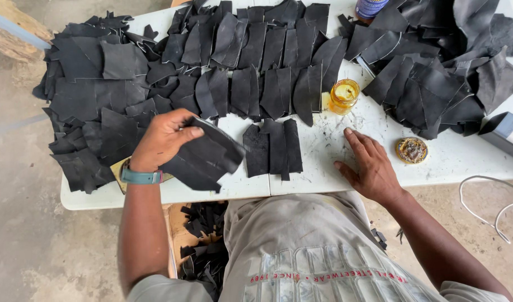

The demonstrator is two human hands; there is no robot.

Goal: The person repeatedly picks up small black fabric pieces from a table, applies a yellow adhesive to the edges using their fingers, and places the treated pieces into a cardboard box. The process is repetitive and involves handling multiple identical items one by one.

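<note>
At the bottom centre of the frame, below the white surface [452, 162], black offcut scraps [203, 246] are seen heaped in a brown box by the person's lap. Just above, at lower left of centre, a small stack of flat black leather-like cut pieces [203, 156] is gripped in the left hand [161, 140], the fingers closed over its upper edge. The right hand [368, 165] is laid flat on the surface at lower right, fingers spread, nothing held.

Between the hands, three black pieces [273, 146] are laid side by side; this nearest row appears only begun. Beyond them, two fuller overlapping rows [256, 61] are already set out. A jar of amber glue [343, 96] and its round lid [411, 150] are placed right of centre. Unsorted black heaps [94, 95] are left at upper left and upper right [452, 61], so much seems left.
</note>
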